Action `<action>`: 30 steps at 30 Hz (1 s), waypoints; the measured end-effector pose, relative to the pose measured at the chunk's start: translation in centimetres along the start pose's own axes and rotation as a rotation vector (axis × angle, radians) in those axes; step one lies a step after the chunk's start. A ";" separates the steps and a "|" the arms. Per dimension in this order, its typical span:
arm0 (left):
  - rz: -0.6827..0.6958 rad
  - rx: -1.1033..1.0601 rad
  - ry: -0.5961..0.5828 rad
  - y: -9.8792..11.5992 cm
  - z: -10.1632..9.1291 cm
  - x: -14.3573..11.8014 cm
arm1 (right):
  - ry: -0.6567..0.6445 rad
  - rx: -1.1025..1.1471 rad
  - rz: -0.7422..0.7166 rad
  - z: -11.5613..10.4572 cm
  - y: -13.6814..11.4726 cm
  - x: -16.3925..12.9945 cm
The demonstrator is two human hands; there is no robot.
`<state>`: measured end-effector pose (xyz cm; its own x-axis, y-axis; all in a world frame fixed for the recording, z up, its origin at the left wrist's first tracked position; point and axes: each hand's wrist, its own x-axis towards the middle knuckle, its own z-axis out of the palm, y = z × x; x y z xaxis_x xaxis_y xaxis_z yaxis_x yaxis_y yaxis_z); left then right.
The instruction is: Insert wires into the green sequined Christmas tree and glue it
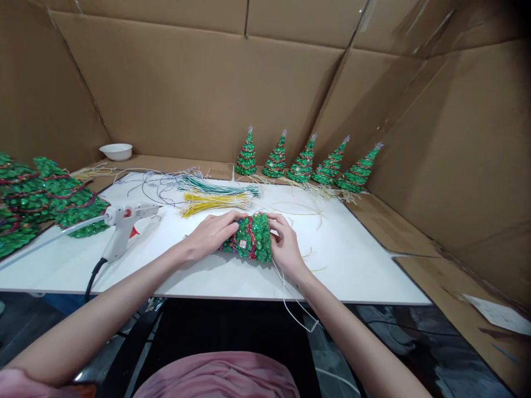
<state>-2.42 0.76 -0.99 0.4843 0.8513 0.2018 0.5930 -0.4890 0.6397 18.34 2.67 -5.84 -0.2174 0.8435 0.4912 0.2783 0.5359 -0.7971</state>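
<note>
My left hand point(213, 235) is closed over the upper part of a small green tree point(259, 240), its fingers and thumb spread along the foliage. My right hand point(286, 246) is at the wide base end, fingers curled around the rim, so both hands hold the one piece between them. The tree lies on its side on the white worktop point(352, 254), near the edge closest to me, its base turned to my right. A red garland and a small pale square ornament show on the side facing up. White wires point(284, 287) hang from around the base, past my right wrist and over the worktop's near edge.

Just beyond my hands lies a bundle of yellow wires point(213, 202), with a bundle of green wires point(215, 188) right behind it. Loose dark wires point(160, 185) tangle to the left of those. A white glue gun point(124, 224) with a red trigger is to my left, nozzle pointing right. Past it, more decorated trees point(77, 202) crowd the left side.

At the back stand five star-topped trees point(307, 160) in a row, and a white bowl point(116, 152) sits in the far left corner. Cardboard walls point(186, 83) surround the worktop.
</note>
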 end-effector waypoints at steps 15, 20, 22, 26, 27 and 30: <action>-0.003 0.056 -0.003 0.2 0.0 -0.1 | 0.002 -0.022 0.031 0.0 0.0 0.1; -0.028 0.063 0.001 0.4 0.0 -0.2 | -0.007 -0.020 0.022 -0.1 0.0 0.2; -0.037 0.064 -0.002 0.5 0.1 -0.2 | -0.006 -0.014 0.027 0.0 -0.1 0.2; -0.013 0.040 -0.005 0.4 0.0 -0.1 | -0.011 0.006 0.044 -0.1 -0.1 0.3; -0.008 0.032 -0.007 0.4 0.0 -0.1 | -0.016 0.015 0.050 -0.2 -0.1 0.2; -0.021 -0.001 -0.016 0.3 -0.2 -0.2 | -0.055 0.068 0.071 -0.6 -0.1 0.2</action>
<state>-2.40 0.50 -0.69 0.4819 0.8582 0.1769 0.6021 -0.4710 0.6447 18.81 2.82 -5.42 -0.2510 0.8748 0.4144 0.2315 0.4699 -0.8518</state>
